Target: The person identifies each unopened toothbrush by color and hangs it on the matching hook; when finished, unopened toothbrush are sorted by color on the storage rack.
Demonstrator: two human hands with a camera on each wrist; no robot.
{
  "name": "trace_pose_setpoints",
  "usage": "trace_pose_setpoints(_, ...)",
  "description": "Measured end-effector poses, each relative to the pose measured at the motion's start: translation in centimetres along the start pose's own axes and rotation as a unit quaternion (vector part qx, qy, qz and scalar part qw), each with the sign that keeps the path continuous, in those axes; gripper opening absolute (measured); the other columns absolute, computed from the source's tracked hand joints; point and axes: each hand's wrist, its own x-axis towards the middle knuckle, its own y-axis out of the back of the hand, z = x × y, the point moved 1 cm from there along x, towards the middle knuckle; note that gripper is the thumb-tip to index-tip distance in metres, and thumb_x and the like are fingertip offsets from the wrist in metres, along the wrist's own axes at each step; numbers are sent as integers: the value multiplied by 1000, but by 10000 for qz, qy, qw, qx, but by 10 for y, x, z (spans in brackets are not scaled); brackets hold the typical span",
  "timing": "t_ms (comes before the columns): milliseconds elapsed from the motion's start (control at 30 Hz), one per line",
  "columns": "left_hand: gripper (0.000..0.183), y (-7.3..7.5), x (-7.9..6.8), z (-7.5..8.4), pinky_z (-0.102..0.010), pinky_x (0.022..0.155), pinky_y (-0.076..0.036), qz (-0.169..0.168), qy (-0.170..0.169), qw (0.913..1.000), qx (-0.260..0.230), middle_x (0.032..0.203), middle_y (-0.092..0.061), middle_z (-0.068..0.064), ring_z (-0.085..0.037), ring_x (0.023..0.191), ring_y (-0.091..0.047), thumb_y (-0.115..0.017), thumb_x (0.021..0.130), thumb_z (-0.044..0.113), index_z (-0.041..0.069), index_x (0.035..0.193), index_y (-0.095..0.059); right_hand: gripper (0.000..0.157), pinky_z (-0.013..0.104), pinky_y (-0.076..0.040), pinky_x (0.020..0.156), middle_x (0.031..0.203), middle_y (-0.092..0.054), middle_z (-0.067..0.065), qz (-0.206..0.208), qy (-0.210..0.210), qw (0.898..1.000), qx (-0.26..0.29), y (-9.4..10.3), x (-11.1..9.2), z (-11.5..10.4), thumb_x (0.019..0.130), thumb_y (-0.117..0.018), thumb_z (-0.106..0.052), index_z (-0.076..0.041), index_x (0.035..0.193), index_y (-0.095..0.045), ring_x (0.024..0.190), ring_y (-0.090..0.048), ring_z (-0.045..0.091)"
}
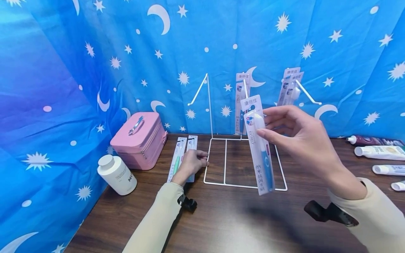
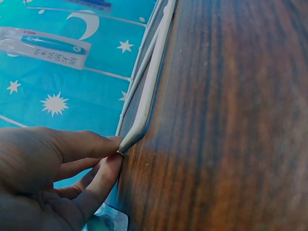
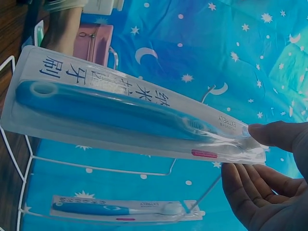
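My right hand [image 1: 300, 140] pinches a packaged blue toothbrush [image 1: 261, 154] by the side of its upper part, thumb in front. The pack hangs slightly tilted, its top by the tip of the white wire rack's [image 1: 245, 186] middle hook; whether the hook passes through its hole I cannot tell. In the right wrist view the toothbrush pack [image 3: 106, 110] spans the frame. With thumb and fingertips, my left hand [image 2: 57, 168] grips the rack's base wire at its left side. Another toothbrush pack [image 1: 239, 105] hangs on the middle hook, and two packs [image 1: 286, 89] on the right hook.
Two toothbrush packs [image 1: 173, 158] lie left of the rack, partly under my left hand. Farther left are a pink case [image 1: 139, 144] and a white bottle [image 1: 117, 175]. Several tubes [image 1: 383, 152] lie at the far right. A blue star-patterned cloth [image 1: 196, 35] hangs behind.
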Motion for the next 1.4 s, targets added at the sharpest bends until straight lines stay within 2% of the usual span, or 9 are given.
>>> trace_pose_setpoints(300, 26, -1, 0, 1, -25, 68, -47, 123, -109, 9998, 123, 78, -69, 2, -8, 69, -57, -78, 76, 4, 6, 101, -75, 42, 18, -51, 74, 103, -65, 0, 38, -21, 10000, 87, -9, 3, 6, 84, -77, -14, -12, 122, -61, 88, -66, 13)
trace_pose_setpoints(600, 26, -1, 1, 0, -24, 65, -46, 62, -11, 10000, -4, 78, -69, 1, -9, 68, -58, -78, 76, 3, 5, 102, -75, 40, 19, -51, 72, 100, -66, 0, 245, 21, 9995, 185, -20, 12, 18, 84, -77, -15, -10, 120, -61, 87, -65, 14)
trace_pose_setpoints(900, 24, -2, 2, -1, -23, 62, -45, 55, 12, 10000, -8, 78, -69, 1, -9, 67, -57, -78, 77, 2, 4, 101, -75, 42, 21, -50, 77, 102, -65, -2, 492, -103, 9987, -81, -29, 25, 36, 86, -74, -25, -11, 123, -59, 92, -62, 11)
trace_pose_setpoints(1200, 25, -2, 1, -1, -24, 62, -46, 75, -9, 10000, 43, 77, -68, 2, -9, 67, -57, -78, 76, 3, 5, 101, -75, 43, 27, -50, 82, 107, -64, 3, 639, -190, 9978, -8, -37, 43, 50, 86, -75, -24, -10, 123, -58, 95, -62, 13)
trace_pose_setpoints(1400, 25, -2, 1, 0, -23, 62, -46, 48, -15, 10000, -15, 77, -69, 1, -9, 67, -58, -77, 77, 3, 5, 101, -75, 44, 39, -50, 85, 109, -63, 5, 698, -210, 9973, -45, -40, 51, 58, 87, -73, -26, -8, 124, -56, 98, -61, 16)
